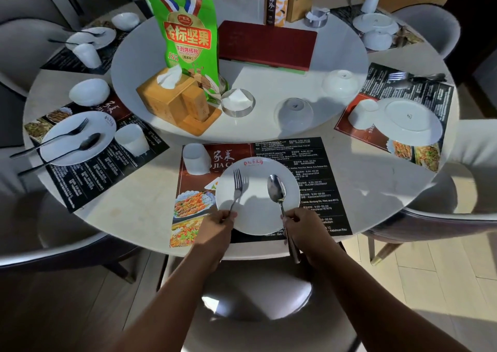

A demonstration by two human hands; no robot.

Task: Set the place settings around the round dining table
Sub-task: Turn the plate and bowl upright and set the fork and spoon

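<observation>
Two grips: my left grip [219, 225] pinches the handle of the fork [238, 187]. My right grip [304, 225] is closed round the handle of the spoon [277, 190].
Where they are: low centre of the frame, both heads over the near plate [255, 214]. I cannot tell whether they touch it.
Near place: the plate sits on the near placemat [317, 179], with a cup [195, 159] at the mat's upper-left corner and no bowl.
Done, I judge: at the left of the frame, the left plate [67, 147] carries a fork and spoon, with a cup beside it and the left bowl [88, 92] above. The upper-left place looks the same.
Half done: at the right, the right plate [411, 120] lies face down, and its cutlery [416, 77] sits apart at the mat's top edge.
Left to do: two upturned bowls [340, 82] wait on the turntable [336, 50] in the middle of the desk [376, 179], probably for these two places.
Upper right: plate, bowl and cup are present; the cutlery is too small to tell.
</observation>
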